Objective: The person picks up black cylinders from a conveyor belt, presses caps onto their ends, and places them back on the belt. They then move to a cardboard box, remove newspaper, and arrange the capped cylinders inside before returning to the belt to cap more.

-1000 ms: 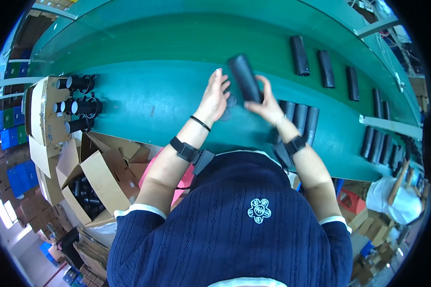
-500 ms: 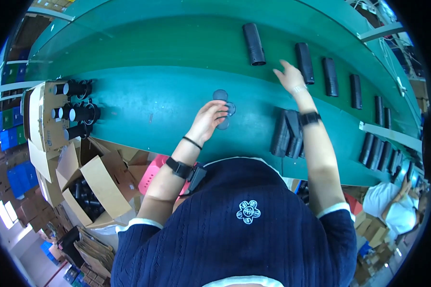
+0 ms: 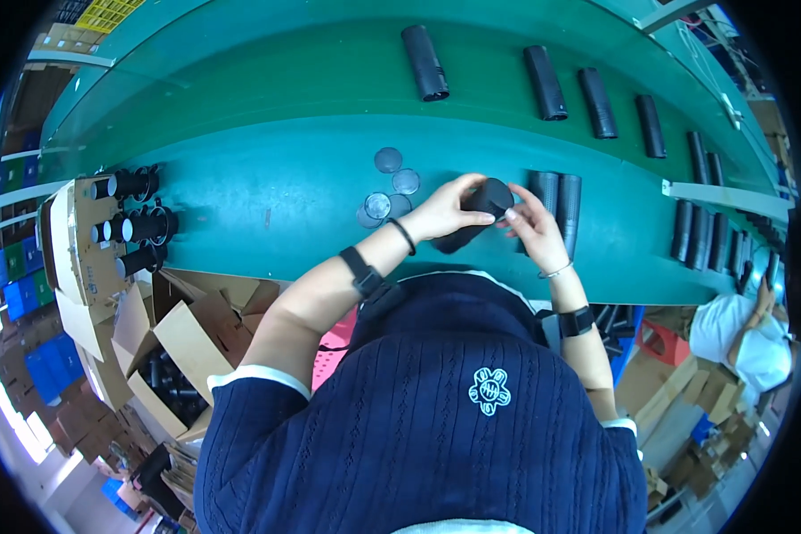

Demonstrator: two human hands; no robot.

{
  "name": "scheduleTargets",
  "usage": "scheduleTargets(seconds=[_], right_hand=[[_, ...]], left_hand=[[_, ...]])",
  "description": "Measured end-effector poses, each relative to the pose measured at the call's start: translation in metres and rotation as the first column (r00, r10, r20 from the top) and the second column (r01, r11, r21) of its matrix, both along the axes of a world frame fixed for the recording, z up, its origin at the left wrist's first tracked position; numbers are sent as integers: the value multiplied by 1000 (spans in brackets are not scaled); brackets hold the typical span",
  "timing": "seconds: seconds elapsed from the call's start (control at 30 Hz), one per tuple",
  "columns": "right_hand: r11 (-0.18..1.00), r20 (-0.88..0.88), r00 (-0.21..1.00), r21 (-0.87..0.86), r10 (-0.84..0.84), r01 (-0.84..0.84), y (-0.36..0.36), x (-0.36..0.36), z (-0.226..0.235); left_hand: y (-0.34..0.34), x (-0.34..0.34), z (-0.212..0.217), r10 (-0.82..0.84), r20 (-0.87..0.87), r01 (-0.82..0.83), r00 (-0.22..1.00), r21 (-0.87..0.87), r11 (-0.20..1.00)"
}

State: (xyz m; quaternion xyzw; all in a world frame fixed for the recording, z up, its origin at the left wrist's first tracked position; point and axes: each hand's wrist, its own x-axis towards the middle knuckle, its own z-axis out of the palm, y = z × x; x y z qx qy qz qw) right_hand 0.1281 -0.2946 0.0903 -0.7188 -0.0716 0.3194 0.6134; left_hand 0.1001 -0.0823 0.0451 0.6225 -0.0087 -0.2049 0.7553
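Note:
A black ribbed tube [image 3: 454, 238] is tilted up in front of my chest, its round dark end [image 3: 493, 198] turned upward. My left hand [image 3: 445, 212] wraps round its side, thumb and fingers closed near that end. On the other side, the curled fingertips of my right hand [image 3: 536, 224] touch the rim of the same end. Any small piece under those fingertips is hidden. Several thin clear discs [image 3: 406, 182] lie on the green table just left of my left hand, some overlapping. Two more black tubes [image 3: 568, 205] lie beside my right hand, partly behind it.
Along the far green belt [image 3: 329, 76], several black tubes [image 3: 546, 83] are spaced out, with more grouped at the right [image 3: 699, 236]. Black ringed parts [image 3: 142, 229] stand at the table's left end by a cardboard box [image 3: 76, 240]. Another person [image 3: 743, 334] sits at the far right.
My right hand has come back from the belt to the tube by my chest. My left hand has left the discs and now grips that tube. The whole view has shifted slightly.

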Motion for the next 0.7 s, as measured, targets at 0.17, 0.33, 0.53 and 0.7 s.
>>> scheduleTargets(seconds=[0.17, 0.33, 0.53, 0.7], right_hand=[[946, -299, 953, 296, -41, 134, 22, -13, 11], [962, -239, 971, 270, 15, 51, 26, -18, -2], [940, -336, 941, 313, -26, 138, 35, -27, 2], [985, -156, 986, 148, -67, 91, 40, -13, 5]], left_hand=[[25, -25, 25, -12, 178, 23, 984, -61, 998], [25, -44, 24, 32, 229, -33, 973, -2, 999], [18, -51, 23, -19, 194, -14, 981, 166, 986], [14, -43, 20, -21, 367, -100, 930, 306, 947]])
